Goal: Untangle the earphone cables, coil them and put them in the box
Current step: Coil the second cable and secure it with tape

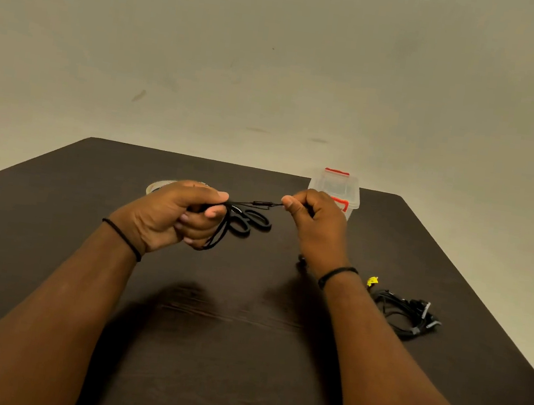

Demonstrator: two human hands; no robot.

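A black earphone cable [260, 204] with an inline remote stretches taut between my two hands above the table. My left hand [175, 214] grips a coiled bundle of that cable, and loops hang below its fingers. My right hand [314, 218] pinches the other end between thumb and fingers; an earbud dangles under its wrist. A clear plastic box [345, 187] with red clips stands at the far edge, just behind my right hand. A second tangle of black earphone cables [405, 312] with a yellow tag lies on the table to the right.
Black-handled scissors [249, 222] lie on the dark wooden table [241, 335] under the stretched cable. A roll of tape [159, 186] sits behind my left hand. A plain wall rises beyond the table's far edge.
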